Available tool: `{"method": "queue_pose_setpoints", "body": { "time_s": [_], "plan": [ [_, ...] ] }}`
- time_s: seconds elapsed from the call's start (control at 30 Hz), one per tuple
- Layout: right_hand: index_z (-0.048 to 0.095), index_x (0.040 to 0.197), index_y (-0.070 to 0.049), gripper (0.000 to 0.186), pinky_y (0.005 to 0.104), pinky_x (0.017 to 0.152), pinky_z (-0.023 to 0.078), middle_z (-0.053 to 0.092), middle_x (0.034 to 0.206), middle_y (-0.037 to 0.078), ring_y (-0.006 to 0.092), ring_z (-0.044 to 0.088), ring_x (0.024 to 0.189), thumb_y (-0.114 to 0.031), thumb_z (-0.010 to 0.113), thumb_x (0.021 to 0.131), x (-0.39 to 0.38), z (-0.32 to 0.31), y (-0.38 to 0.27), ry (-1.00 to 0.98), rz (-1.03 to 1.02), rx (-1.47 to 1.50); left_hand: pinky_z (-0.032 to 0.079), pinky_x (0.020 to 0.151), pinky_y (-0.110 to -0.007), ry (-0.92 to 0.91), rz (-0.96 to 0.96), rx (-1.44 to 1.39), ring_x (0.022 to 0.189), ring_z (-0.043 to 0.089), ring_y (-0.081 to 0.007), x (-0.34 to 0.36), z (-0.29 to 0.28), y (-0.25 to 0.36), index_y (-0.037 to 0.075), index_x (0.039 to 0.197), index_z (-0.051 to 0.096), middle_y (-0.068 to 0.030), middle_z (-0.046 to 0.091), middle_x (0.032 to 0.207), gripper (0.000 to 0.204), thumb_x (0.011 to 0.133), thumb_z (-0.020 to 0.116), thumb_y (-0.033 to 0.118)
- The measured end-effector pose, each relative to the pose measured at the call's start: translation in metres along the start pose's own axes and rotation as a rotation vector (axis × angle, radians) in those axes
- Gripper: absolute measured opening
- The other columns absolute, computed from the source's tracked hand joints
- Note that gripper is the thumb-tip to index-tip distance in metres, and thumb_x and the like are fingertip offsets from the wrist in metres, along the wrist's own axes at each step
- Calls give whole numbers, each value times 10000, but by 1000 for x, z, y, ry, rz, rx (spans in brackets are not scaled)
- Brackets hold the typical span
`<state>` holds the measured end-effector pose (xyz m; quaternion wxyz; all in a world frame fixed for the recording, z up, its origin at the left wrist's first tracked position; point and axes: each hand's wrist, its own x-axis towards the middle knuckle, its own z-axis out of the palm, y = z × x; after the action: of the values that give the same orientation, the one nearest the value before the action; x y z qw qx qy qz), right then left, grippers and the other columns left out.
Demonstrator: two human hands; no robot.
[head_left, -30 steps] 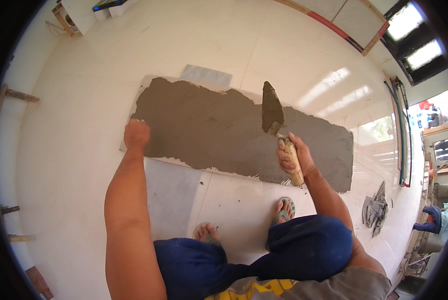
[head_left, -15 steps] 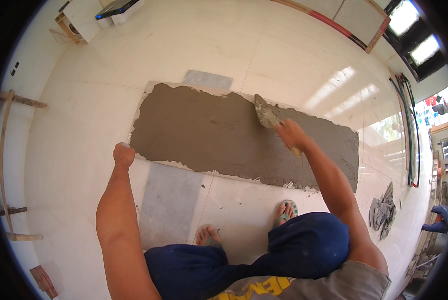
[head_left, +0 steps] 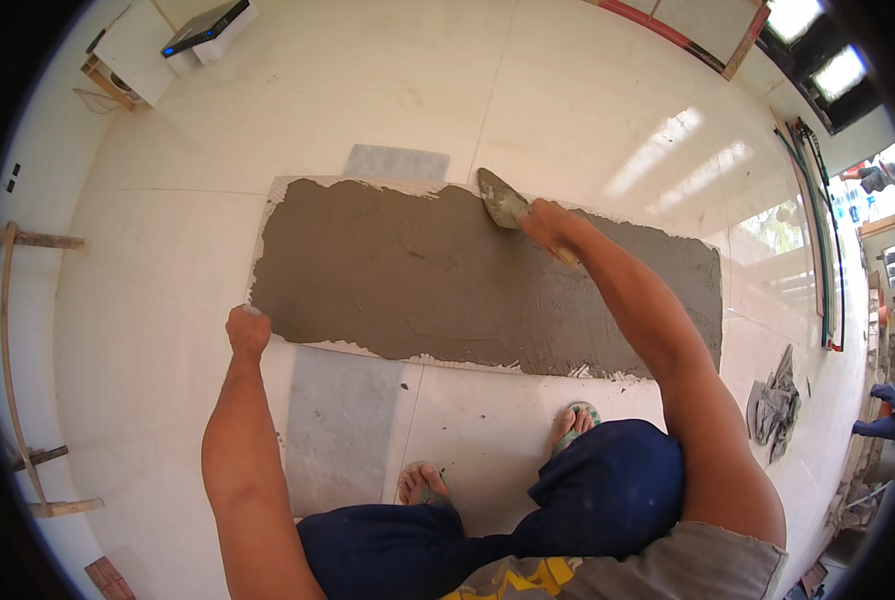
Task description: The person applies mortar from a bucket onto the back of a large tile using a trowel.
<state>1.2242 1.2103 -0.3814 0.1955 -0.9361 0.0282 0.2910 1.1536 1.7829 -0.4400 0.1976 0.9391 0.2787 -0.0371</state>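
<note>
A long tile [head_left: 260,250] lies across the floor in front of me. Grey-brown mortar [head_left: 368,270] coats most of it, leaving ragged pale edges. In my right hand [head_left: 553,228] is a trowel [head_left: 503,203], held by its handle, its smeared blade over the tile's far edge near the middle. My left hand [head_left: 249,332] is closed at the tile's near left corner. A pale bit shows by its thumb, and what its fingers hold is hidden. Grey slabs [head_left: 343,425] show under the tile on its near and far sides.
My sandalled feet [head_left: 574,425] stand on the pale floor on the near side. A crumpled grey cloth [head_left: 774,405] lies at the right. Long dark strips [head_left: 813,240] lean by the right wall. Wooden pieces [head_left: 43,240] are along the left wall. A black device [head_left: 206,28] sits far left.
The trowel in my right hand has shifted slightly left and its blade reaches past the tile's far edge. My left hand stays at the corner. The whole view has shifted a little.
</note>
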Motion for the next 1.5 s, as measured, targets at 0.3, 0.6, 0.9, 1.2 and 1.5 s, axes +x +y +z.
{"method": "queue_pose_setpoints", "body": {
  "time_s": [0.3, 0.6, 0.9, 1.2, 1.5],
  "plan": [
    [657, 918, 165, 479, 488, 715, 610, 726, 797, 290, 396, 747, 695, -268, 477, 1015, 55, 27, -11, 140, -101, 106, 564, 905, -470, 72, -64, 119, 1022, 725, -421, -9, -20, -7, -37, 1034, 722, -261, 750, 1041, 275, 808, 645, 99],
    [676, 972, 108, 538, 444, 606, 546, 632, 641, 159, 271, 664, 560, -384, 470, 1038, 82, -22, 1, 257, -137, 538, 555, 938, -492, 30, -53, 169, 1073, 701, -457, -11, -12, 12, -46, 1103, 695, -289, 728, 1120, 338, 825, 637, 138],
    [629, 1109, 105, 412, 514, 739, 550, 671, 866, 251, 366, 687, 795, -286, 512, 1058, -8, 83, 70, 337, -344, -222, 558, 949, -496, 18, -33, 126, 1098, 696, -450, -3, 2, 34, -46, 1135, 678, -281, 720, 1155, 357, 835, 637, 142],
    [724, 1059, 50, 340, 534, 945, 559, 725, 1028, 284, 445, 716, 1015, -195, 495, 997, -48, 72, 15, 274, -28, -174, 564, 939, -503, -1, -19, 110, 1099, 698, -447, -16, 2, 49, -32, 1111, 688, -268, 727, 1150, 317, 852, 638, 143],
    [678, 1019, 142, 463, 506, 704, 598, 716, 870, 325, 421, 749, 753, -300, 538, 993, -61, 85, 6, 66, -46, 75, 561, 951, -508, 3, 51, 68, 1114, 692, -456, -7, 2, 58, -38, 1127, 680, -284, 718, 1168, 342, 847, 651, 156]
  ]
}}
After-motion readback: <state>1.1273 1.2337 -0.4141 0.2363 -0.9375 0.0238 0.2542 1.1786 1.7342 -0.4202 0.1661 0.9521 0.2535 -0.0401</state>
